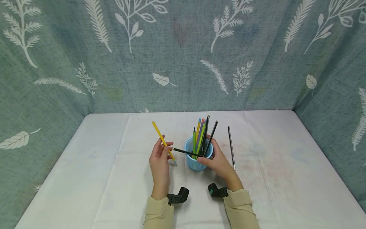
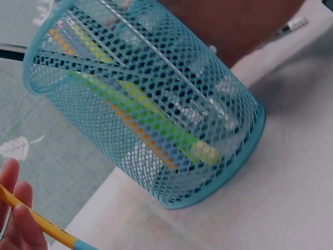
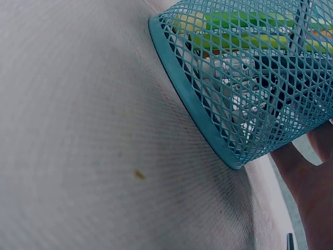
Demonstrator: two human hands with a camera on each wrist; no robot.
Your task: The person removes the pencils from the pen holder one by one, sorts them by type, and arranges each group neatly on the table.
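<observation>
My left hand [image 1: 160,156] pinches a yellow pencil [image 1: 159,132] with a blue end, held slanted left of a light blue mesh pencil cup [image 1: 195,165]. The cup stands on the table, and my right hand [image 1: 218,160] grips its right side, thumb at the front and fingers behind. Several pencils stand in the cup, among them a green pencil [image 1: 194,140] with its dark tip up. A black pencil [image 1: 183,151] slants out low over the cup's left rim, its outer end close to my left fingers. The left wrist view shows the cup's mesh [image 2: 156,104] close up.
To the right of the cup a thin black stick [image 1: 231,146] with a silvery end lies on the white-covered table [image 1: 120,190]. A grey-green curtain with white leaf prints [image 1: 183,63] hangs behind and at both sides. Each wrist wears a black camera mount [image 1: 178,196].
</observation>
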